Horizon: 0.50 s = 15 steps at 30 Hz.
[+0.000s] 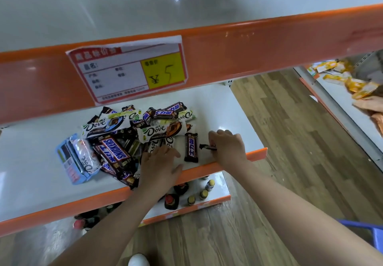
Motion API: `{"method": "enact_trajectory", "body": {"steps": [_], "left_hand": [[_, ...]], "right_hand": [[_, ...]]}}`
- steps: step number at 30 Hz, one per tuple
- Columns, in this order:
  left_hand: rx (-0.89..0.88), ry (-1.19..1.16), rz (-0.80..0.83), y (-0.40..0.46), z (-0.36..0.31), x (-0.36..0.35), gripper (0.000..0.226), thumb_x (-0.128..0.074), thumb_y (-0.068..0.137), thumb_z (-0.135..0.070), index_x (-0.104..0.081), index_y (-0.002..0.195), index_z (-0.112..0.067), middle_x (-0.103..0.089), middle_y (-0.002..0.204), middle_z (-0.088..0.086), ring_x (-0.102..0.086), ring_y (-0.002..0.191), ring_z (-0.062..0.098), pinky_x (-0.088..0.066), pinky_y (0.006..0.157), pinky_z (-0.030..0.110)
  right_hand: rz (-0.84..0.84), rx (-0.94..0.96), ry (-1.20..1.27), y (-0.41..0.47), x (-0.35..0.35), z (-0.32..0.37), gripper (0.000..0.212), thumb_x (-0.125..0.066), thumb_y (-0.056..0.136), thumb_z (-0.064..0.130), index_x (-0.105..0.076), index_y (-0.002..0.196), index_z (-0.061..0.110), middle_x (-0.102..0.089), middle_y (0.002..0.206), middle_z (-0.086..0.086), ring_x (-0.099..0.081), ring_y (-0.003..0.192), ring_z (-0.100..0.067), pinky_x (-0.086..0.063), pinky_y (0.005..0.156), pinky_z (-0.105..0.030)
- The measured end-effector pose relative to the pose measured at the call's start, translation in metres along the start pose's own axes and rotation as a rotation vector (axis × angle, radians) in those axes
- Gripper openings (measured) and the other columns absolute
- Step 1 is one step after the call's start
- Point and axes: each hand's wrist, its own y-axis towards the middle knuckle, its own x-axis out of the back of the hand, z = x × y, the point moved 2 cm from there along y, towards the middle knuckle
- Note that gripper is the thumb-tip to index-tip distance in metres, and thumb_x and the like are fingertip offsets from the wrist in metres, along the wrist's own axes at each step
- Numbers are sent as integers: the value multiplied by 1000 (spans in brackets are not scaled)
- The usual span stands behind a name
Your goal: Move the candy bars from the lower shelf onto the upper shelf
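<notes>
At a shop rack, I reach both bare arms over the white lower shelf with the orange front lip (234, 108). My left hand (160, 163) lies flat and relaxed, fingers spread, palm down on the near edge of a loose heap of wrapped candy bars (132, 133), its fingertips touching the white Dove wrappers at the heap's right side. My right hand (228, 148) is curled, pinching the end of a small dark-wrapped candy bar (206, 147) that pokes out to the left of its fingers, just above the shelf surface. Between my two hands, touching neither, a brown Snickers bar with Chinese lettering (191, 147) lies flat on the shelf, long axis pointing away from me. Left of my left hand, a larger brown Snickers bar (115, 151) lies slanted across the heap, and beyond it, at the heap's far left, a pale blue Dove box (69, 162). Above and beyond both hands runs the white upper shelf with an orange front rail (269, 43), carrying a red-and-yellow paper price tag (128, 70). Below my forearms, small capped bottles (204, 194) stand on a lower level over wood-pattern flooring (290, 141).
</notes>
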Motion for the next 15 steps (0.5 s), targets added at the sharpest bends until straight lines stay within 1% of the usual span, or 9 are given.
{"method": "enact_trajectory", "body": {"steps": [1, 2, 3, 4, 6, 7, 11, 13, 15], "left_hand": [[-18, 4, 1, -1, 0, -3, 21, -68, 79, -33, -63, 96, -22, -58, 101, -2, -58, 99, 24, -37, 84, 43], [-23, 6, -1, -2, 1, -5, 21, -71, 76, -31, -64, 92, -21, -59, 97, -1, -60, 94, 25, -38, 80, 44], [-22, 7, -8, -2, 1, -6, 20, -73, 75, -31, -64, 90, -21, -59, 94, -1, -61, 92, 26, -39, 78, 44], [-18, 6, -1, -3, 2, -6, 20, -72, 76, -31, -64, 90, -21, -59, 94, -2, -61, 92, 25, -39, 78, 44], [-14, 4, -1, -3, 4, -5, 19, -68, 79, -32, -63, 93, -21, -58, 97, -3, -58, 97, 24, -37, 83, 42], [-6, 0, 2, -4, 7, -5, 18, -66, 81, -33, -63, 95, -22, -58, 99, -4, -57, 100, 23, -36, 85, 41], [14, 4, -1, -7, 21, -2, 17, -65, 82, -34, -63, 94, -22, -58, 96, -3, -57, 98, 23, -37, 85, 40], [9, 10, -1, -10, 27, 0, 15, -66, 81, -33, -64, 91, -22, -59, 94, -3, -59, 93, 24, -39, 83, 40], [-3, 11, 1, -13, 32, 3, 15, -71, 76, -28, -64, 88, -22, -60, 90, -3, -61, 89, 25, -42, 78, 39]], "right_hand": [[-21, 2, 6, -1, 0, 3, 37, -82, 40, 7, -53, 60, 18, -48, 53, 4, -51, 50, -20, -28, 54, -25], [-51, 7, 28, -3, -2, 5, 39, -82, 36, 7, -51, 58, 18, -44, 52, 5, -49, 47, -19, -28, 52, -24], [-31, 15, 71, -6, -7, 7, 38, -81, 40, 8, -51, 61, 17, -43, 55, 5, -49, 50, -19, -30, 53, -25], [-7, 16, 119, -10, -11, 7, 34, -81, 50, 12, -52, 68, 16, -43, 63, 5, -51, 58, -19, -32, 56, -26], [77, 7, 228, -16, -16, 4, 30, -76, 71, 29, -55, 87, 16, -48, 82, 3, -49, 80, -17, -35, 65, -28], [118, 7, 297, -17, -15, 2, 32, -72, 76, 34, -55, 96, 17, -50, 90, 2, -48, 87, -17, -36, 67, -28], [189, -49, 438, -18, -11, -8, 47, -71, 78, 34, -49, 118, 23, -58, 107, 2, -55, 99, -18, -45, 78, -31], [225, -96, 436, -18, -10, -12, 49, -71, 78, 34, -49, 121, 24, -61, 109, 2, -57, 99, -18, -48, 83, -35], [236, -132, 432, -16, -9, -14, 50, -72, 77, 33, -52, 122, 24, -61, 109, 2, -56, 99, -18, -48, 85, -36]]}}
